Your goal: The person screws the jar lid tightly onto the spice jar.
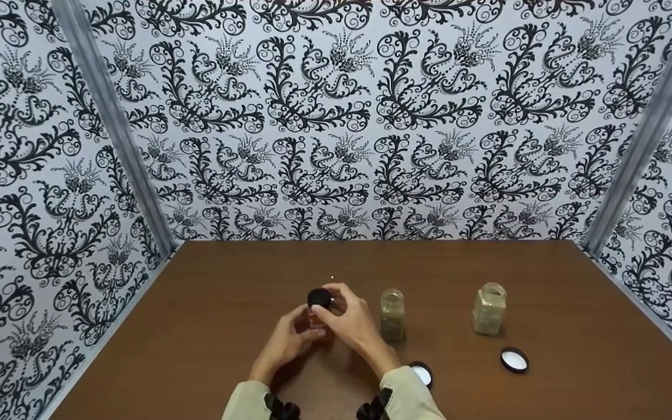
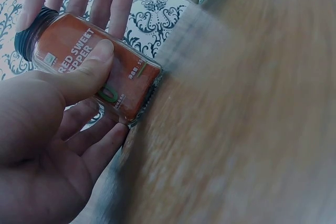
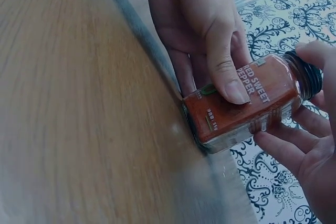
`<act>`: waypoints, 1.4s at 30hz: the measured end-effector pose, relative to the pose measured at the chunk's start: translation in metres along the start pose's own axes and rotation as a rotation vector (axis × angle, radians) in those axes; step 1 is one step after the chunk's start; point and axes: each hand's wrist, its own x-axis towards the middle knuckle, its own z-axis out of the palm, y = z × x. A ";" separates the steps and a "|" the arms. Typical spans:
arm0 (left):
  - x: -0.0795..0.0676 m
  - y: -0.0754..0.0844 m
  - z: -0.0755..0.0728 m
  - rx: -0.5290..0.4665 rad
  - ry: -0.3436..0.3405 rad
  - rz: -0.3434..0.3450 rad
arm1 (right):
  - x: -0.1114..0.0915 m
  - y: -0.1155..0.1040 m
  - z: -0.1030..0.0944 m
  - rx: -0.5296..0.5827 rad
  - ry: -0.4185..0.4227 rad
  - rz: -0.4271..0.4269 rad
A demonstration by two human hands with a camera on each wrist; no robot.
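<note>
Scanning round the fingers first, I get a slim lidless jar (image 1: 392, 319) just right of the right hand (image 1: 352, 318), nearest thing beside it. A wider lidless jar (image 1: 489, 312) stands farther right, well apart from the fingers. Two loose black caps lie white side up on the brown table (image 1: 196, 350): a near cap (image 1: 423, 375) beside the right forearm, partly covered by the sleeve (image 1: 410, 395) on my head feed, and a far cap (image 1: 514, 360) off to the right. Patterned wall (image 1: 324, 146) beyond the fingertips.

Contents: slim jar, dark greenish stuff low down; wider jar, pale beige-green. Red sweet pepper jar (image 3: 265, 90) is between both hands, orange-red powder inside. Left hand (image 1: 289, 338) grips its body, thumb across the label, fingers behind. Right thumb and fingers pinch its black lid (image 1: 319, 298), on the jar. Can't tell whether its base touches the table.
</note>
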 end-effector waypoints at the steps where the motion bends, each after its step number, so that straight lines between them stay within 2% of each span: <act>1: 0.000 0.000 0.000 0.006 0.002 0.001 | 0.000 0.000 0.000 -0.015 -0.002 -0.004; 8: 0.000 -0.001 0.000 0.017 -0.001 0.006 | -0.001 0.000 -0.001 -0.094 0.015 -0.029; 14: 0.000 -0.001 0.000 0.013 0.000 -0.002 | -0.001 0.000 0.000 -0.069 0.012 -0.007; 21: 0.000 0.003 0.000 0.053 0.011 -0.020 | -0.001 -0.001 -0.004 -0.081 -0.028 -0.056; 25: 0.001 0.004 0.000 0.036 0.012 -0.027 | 0.000 -0.002 -0.003 -0.072 -0.026 -0.045; 33: 0.000 0.001 0.001 0.031 0.018 -0.012 | 0.001 -0.001 0.000 -0.035 -0.011 0.009; 42: 0.002 0.000 0.000 0.068 0.013 -0.004 | 0.000 -0.001 -0.002 -0.038 -0.027 -0.023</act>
